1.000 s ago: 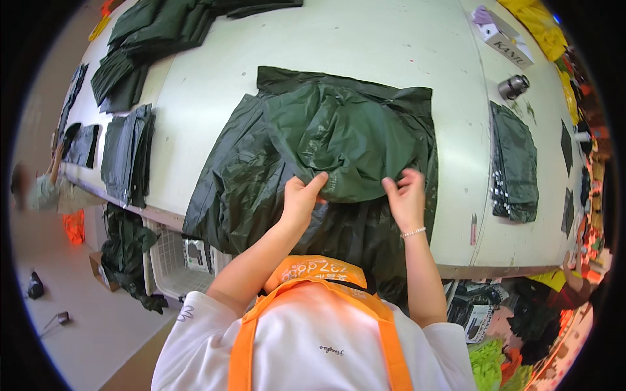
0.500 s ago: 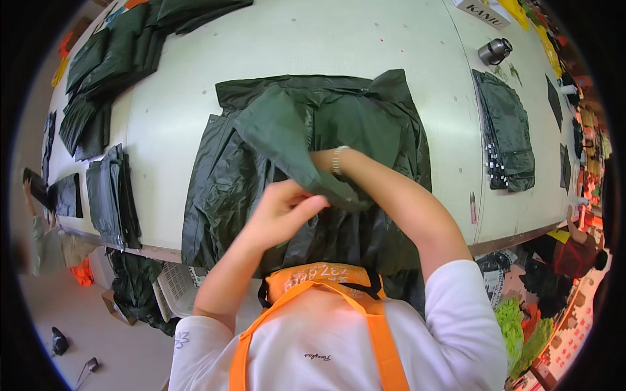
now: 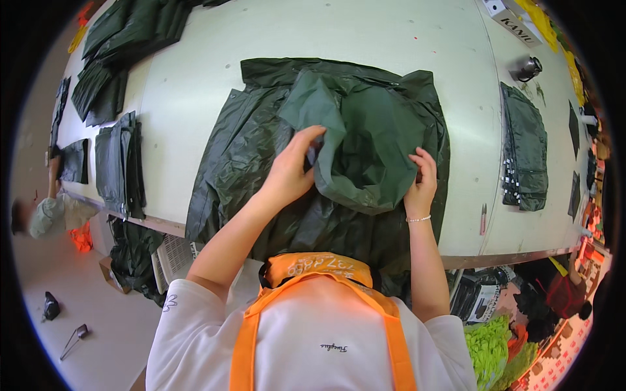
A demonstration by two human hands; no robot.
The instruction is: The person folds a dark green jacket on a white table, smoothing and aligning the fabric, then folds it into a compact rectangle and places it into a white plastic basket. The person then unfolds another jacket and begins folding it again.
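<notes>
Both hands grip the raincoat's [image 3: 261, 150] folded flap [image 3: 365, 146], left hand [image 3: 291, 171] at nine o'clock, right hand [image 3: 420, 179] at three.

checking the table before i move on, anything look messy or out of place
One thing: a dark green garment hangs off the table's near left edge toward the floor. The raincoat under both hands is rumpled, but it is simply being handled.

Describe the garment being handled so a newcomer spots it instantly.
On the white table, look at the centre near the front edge. The dark green raincoat lies spread open there, left hand and right hand gripping its folded-over part. Other green pieces sit folded in piles at the sides.
</notes>
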